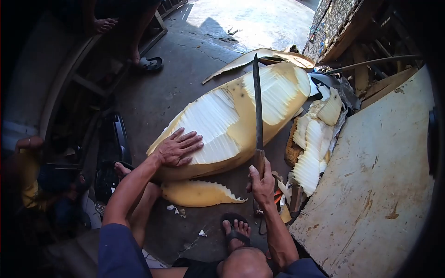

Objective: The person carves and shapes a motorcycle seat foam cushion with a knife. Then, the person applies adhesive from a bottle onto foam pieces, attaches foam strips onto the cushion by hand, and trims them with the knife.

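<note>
A large, long block of what looks like yellowed foam (245, 109) lies on the floor in front of me, with pale, ridged cut faces on its upper side. My left hand (178, 147) rests flat on the near left part of the block, fingers spread. In my right hand (262, 183) is a long knife (258, 106), gripped by its wooden handle. Its dark, narrow blade points away from me, passing in front of the block in this view; whether it touches cannot be told. A curved, sliced-off foam piece (201, 193) lies just before the block.
More cut foam scraps (313, 148) are heaped to the right, beside a stained pale board (371, 176). A long thin offcut (259, 58) lies behind the block. My sandalled foot (236, 231) is close in front. Another person's foot and sandal (149, 63) show at upper left.
</note>
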The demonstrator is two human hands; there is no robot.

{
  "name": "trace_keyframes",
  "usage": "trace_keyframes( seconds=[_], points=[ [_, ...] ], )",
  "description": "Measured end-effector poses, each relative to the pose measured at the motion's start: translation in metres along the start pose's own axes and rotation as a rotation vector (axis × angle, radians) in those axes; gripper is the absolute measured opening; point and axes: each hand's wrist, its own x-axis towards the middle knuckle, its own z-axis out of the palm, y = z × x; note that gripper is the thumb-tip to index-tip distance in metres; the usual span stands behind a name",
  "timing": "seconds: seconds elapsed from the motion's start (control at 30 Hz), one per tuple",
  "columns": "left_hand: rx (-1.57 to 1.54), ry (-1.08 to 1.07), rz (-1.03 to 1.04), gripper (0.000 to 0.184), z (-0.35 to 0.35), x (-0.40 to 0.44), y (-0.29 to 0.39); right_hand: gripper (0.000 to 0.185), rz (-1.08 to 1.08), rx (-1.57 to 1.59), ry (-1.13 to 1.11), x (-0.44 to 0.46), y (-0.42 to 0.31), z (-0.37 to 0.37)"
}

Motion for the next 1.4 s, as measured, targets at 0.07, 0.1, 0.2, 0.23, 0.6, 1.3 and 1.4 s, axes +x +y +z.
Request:
trace_keyframes(
  seconds=[0.07,0.1,0.2,0.23,0.6,1.3,1.4],
  points=[
    [0.02,-0.065,-0.052,0.059,0.004,-0.027,-0.027,0.06,-0.015,0.001,-0.038,-0.005,0.003,-0.002],
    [0.02,-0.077,-0.102,0.059,0.003,-0.038,-0.035,0.063,-0.025,-0.102,-0.062,-0.008,0.016,-0.001],
    [0.017,-0.184,-0.278,0.059,0.001,-0.06,-0.05,0.065,0.021,-0.126,-0.154,-0.03,0.018,0.007],
    [0.045,-0.18,-0.295,0.059,0.004,-0.064,-0.052,0.064,-0.078,-0.176,-0.156,-0.032,0.027,0.012],
    [-0.071,0.276,-0.532,0.048,0.026,-0.027,-0.009,0.061,0.058,-0.151,-0.148,-0.057,0.018,0.029],
    [-0.074,0.172,-0.801,0.064,0.026,0.009,0.018,0.063,0.172,-0.178,-0.207,-0.045,0.016,0.039],
    [-0.059,0.132,-0.834,0.066,0.024,0.015,0.001,0.062,0.034,-0.107,-0.184,-0.093,0.039,0.028]
  ],
)
